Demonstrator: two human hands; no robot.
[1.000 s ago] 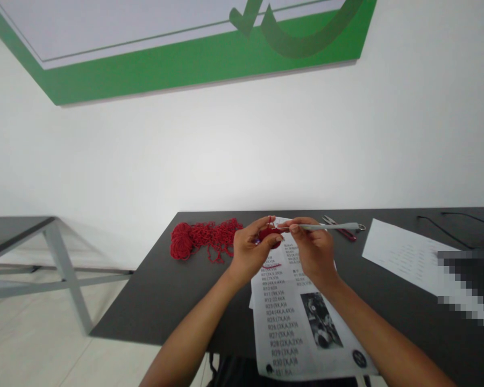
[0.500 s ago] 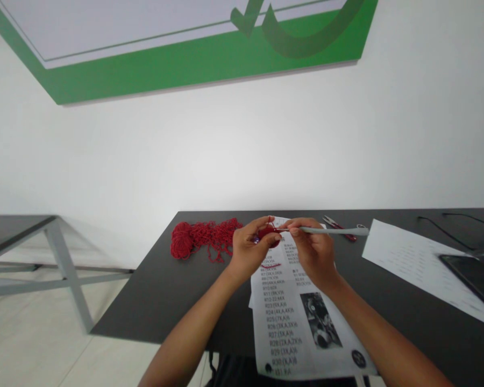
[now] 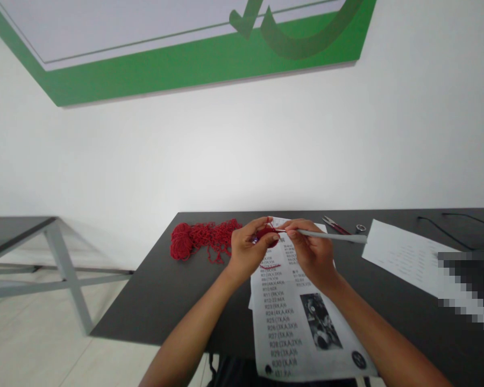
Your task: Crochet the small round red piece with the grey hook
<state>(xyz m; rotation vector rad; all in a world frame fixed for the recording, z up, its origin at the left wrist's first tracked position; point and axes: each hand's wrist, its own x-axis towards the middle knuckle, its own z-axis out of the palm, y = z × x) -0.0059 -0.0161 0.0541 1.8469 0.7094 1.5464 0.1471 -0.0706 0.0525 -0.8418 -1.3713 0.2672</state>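
Note:
Between the thumb and fingers of my left hand (image 3: 248, 247) is a small red crochet piece (image 3: 269, 236), with a strand of red yarn running up over the raised index finger. My right hand (image 3: 312, 247) grips a crochet hook (image 3: 334, 235) with a long grey handle, its metal tip pointing left into the piece. The exact stitch at the tip is too small to make out. Beneath both hands lies a printed pattern sheet (image 3: 282, 322) with rows of text and a dark photo. Left of my hands sits a loose heap of red yarn (image 3: 204, 239) with a rounder ball at its end.
Small red-handled scissors (image 3: 334, 224) and a small ring-like object (image 3: 360, 228) lie beyond my right hand. Farther right are another white paper (image 3: 399, 258) and glasses (image 3: 447, 231), beside a pixelated dark patch. The dark table (image 3: 165, 301) backs onto a white wall.
The hook's handle end has dipped slightly, uncovering more of the small ring-like object behind it. My left hand keeps its hold on the crochet piece, nearly in place.

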